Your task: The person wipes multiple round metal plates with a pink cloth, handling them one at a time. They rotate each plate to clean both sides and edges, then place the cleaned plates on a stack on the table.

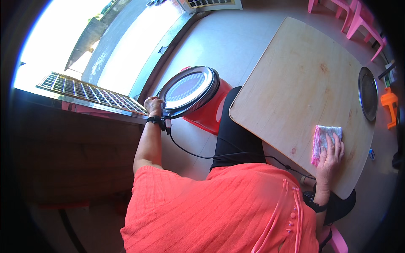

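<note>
My left hand (154, 106) reaches out to the left, its fingers curled at the rim of the top oval metal tray (169, 104) in a stack. That stack rests on a red plastic stool (205, 121) beside my leg. Over on the wooden tabletop (284, 82), my right hand (330, 156) lies on a folded white cloth with a pink edge (317, 142), fingers spread over it and thumb at its side. Another oval metal tray (368, 94) lies near the table's far right edge.
Pink plastic chairs (360, 22) stand beyond the table at upper right. An orange plastic object (389, 106) is past its right edge. A black cable (202, 157) runs from my left wrist across my lap. An open barred window panel (95, 93) stands beside the doorway at left.
</note>
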